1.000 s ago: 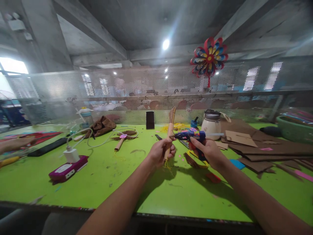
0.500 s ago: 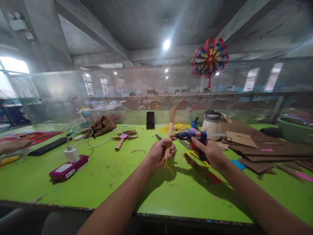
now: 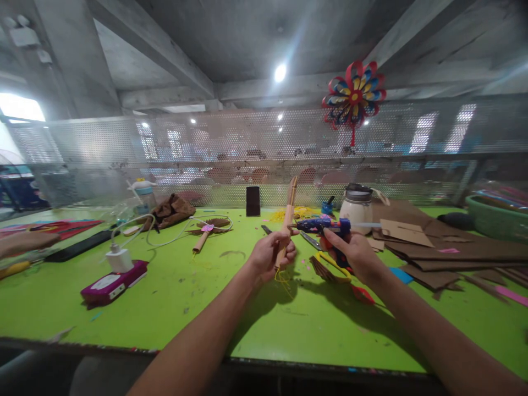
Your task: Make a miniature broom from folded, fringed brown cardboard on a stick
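Observation:
My left hand [image 3: 270,254] grips a rolled brown paper stick [image 3: 287,214] held upright above the green table [image 3: 173,308]; yellow strands dangle below my fist. My right hand [image 3: 355,254] holds a blue glue gun [image 3: 324,225], nozzle pointing left and touching the stick just above my left fingers. A clear glue rod sticks out of the gun's back to the right.
Scissors with yellow and red handles [image 3: 338,270] lie under my right hand. Cardboard sheets [image 3: 445,245], a white jar [image 3: 357,209] and a green basket [image 3: 495,214] sit right. A phone on a magenta case with charger [image 3: 113,278], a paper flower [image 3: 208,230] and another person's hand [image 3: 25,242] are left. Mesh screen behind.
The stick and glue gun stay together, almost still; my view has shifted slightly, and the scissors' red handle now shows beneath my right wrist.

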A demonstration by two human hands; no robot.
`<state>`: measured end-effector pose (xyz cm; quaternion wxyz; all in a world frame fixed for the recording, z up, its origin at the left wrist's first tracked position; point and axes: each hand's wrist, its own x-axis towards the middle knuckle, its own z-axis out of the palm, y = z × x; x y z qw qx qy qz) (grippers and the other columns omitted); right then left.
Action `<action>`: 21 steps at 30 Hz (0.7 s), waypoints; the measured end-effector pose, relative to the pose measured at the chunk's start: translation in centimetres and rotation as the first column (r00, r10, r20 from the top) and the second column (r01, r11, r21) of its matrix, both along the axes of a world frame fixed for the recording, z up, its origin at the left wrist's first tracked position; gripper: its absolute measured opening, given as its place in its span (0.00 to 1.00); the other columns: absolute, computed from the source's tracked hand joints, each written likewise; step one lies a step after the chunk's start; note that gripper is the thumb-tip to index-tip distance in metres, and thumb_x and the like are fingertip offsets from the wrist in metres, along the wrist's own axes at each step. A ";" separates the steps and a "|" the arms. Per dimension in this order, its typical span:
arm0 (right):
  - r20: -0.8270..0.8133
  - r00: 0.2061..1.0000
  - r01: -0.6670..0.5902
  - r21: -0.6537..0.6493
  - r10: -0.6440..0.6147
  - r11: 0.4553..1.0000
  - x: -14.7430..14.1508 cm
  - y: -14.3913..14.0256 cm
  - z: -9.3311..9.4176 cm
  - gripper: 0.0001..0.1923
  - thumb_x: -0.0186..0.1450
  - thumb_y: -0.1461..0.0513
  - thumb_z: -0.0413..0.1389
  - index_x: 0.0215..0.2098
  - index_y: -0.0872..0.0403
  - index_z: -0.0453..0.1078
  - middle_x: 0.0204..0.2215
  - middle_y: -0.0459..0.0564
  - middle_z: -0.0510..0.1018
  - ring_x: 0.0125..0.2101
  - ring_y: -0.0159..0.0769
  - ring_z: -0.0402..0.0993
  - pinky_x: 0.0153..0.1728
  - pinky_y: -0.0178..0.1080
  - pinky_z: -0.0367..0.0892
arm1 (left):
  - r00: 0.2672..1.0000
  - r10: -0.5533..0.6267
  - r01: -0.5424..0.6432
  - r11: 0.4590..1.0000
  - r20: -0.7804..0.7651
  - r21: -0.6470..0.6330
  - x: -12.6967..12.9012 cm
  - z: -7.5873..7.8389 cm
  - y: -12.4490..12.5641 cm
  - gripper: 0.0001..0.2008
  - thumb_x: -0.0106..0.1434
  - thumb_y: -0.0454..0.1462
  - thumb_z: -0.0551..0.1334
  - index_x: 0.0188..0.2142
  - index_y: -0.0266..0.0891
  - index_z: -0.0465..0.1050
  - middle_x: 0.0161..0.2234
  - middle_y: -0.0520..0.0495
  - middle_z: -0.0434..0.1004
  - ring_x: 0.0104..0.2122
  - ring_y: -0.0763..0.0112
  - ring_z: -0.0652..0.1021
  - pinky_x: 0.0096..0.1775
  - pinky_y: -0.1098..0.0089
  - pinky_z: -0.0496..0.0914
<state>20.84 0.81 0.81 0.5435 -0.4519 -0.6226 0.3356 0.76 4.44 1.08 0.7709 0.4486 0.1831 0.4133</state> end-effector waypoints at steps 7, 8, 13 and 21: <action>0.020 1.000 -0.002 0.015 0.001 1.000 0.0 0.3 -0.4 0.24 0.60 0.45 0.55 0.23 0.58 0.70 0.13 0.44 0.64 0.16 0.26 0.57 0.16 0.32 0.51 | 1.000 0.014 -0.014 1.000 -0.009 -0.006 0.1 -0.2 0.2 0.10 0.58 0.35 0.55 0.39 0.34 0.65 0.19 0.53 0.61 0.16 0.79 0.63 0.15 0.81 0.54; 0.016 1.000 0.003 0.016 -0.003 1.000 0.0 0.3 -0.4 0.24 0.60 0.45 0.55 0.24 0.58 0.71 0.13 0.44 0.64 0.16 0.26 0.57 0.16 0.32 0.51 | 1.000 0.011 -0.011 1.000 -0.010 -0.004 0.1 -0.2 0.1 0.10 0.58 0.35 0.55 0.40 0.34 0.65 0.19 0.53 0.61 0.16 0.79 0.63 0.15 0.81 0.54; 0.016 1.000 0.010 0.032 -0.010 0.999 0.1 0.3 -0.4 0.24 0.59 0.45 0.55 0.25 0.58 0.72 0.14 0.45 0.65 0.16 0.26 0.58 0.16 0.32 0.52 | 1.000 0.002 -0.002 1.000 -0.003 -0.004 0.1 0.0 -0.2 0.12 0.57 0.35 0.56 0.41 0.33 0.65 0.20 0.53 0.61 0.17 0.79 0.64 0.15 0.81 0.54; 0.005 1.000 -0.011 0.020 0.011 1.000 0.0 0.5 -0.7 0.23 0.60 0.45 0.55 0.24 0.58 0.71 0.14 0.45 0.66 0.16 0.26 0.58 0.17 0.32 0.52 | 1.000 0.021 -0.020 0.999 0.004 -0.029 0.1 0.1 0.0 0.06 0.57 0.34 0.55 0.35 0.35 0.64 0.19 0.53 0.61 0.17 0.79 0.63 0.15 0.81 0.54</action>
